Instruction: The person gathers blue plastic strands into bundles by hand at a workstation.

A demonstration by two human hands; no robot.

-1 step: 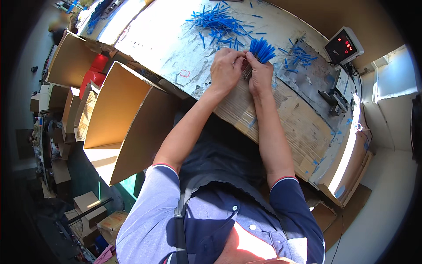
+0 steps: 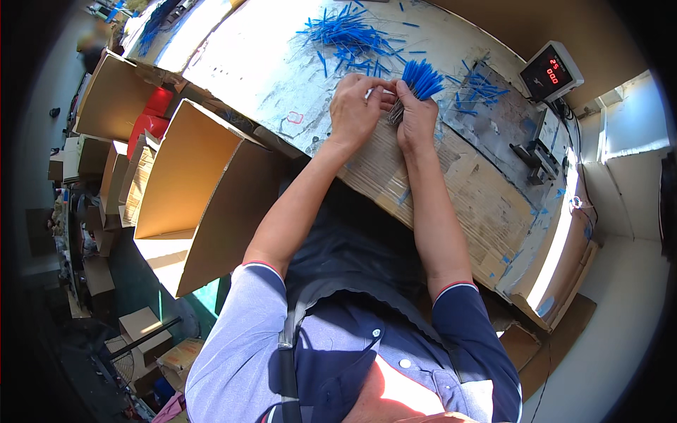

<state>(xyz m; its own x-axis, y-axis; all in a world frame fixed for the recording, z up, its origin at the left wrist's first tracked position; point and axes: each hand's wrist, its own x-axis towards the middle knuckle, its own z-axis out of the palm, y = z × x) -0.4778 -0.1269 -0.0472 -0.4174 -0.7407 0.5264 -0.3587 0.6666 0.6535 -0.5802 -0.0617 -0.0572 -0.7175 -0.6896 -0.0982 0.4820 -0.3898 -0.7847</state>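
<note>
A bundle of thin wires with blue sleeved ends (image 2: pixel 422 79) is gripped in my right hand (image 2: pixel 417 121), its thumb laid across it. The blue ends fan out away from me, and the bare wire ends point down toward my palm. Close beside the bundle on its left is my left hand (image 2: pixel 355 111), fingers bent and tips near the right thumb. Whatever those left fingertips hold is too small to make out. A loose heap of the same blue-ended wires (image 2: pixel 350 34) lies on the worktable (image 2: pixel 264 88) beyond my left hand.
More blue-ended wires (image 2: pixel 479 92) lie on a dark plate at right. A digital display box (image 2: pixel 551 72) stands behind it, near a black metal fixture (image 2: pixel 539 158). Flat cardboard (image 2: pixel 469 201) covers the table's near side. An open carton (image 2: pixel 187 166) stands left of the table.
My left hand has shifted slightly left, its fingers drawn a little apart from the bundle. The right hand keeps its hold almost in place. The display reading has changed.
</note>
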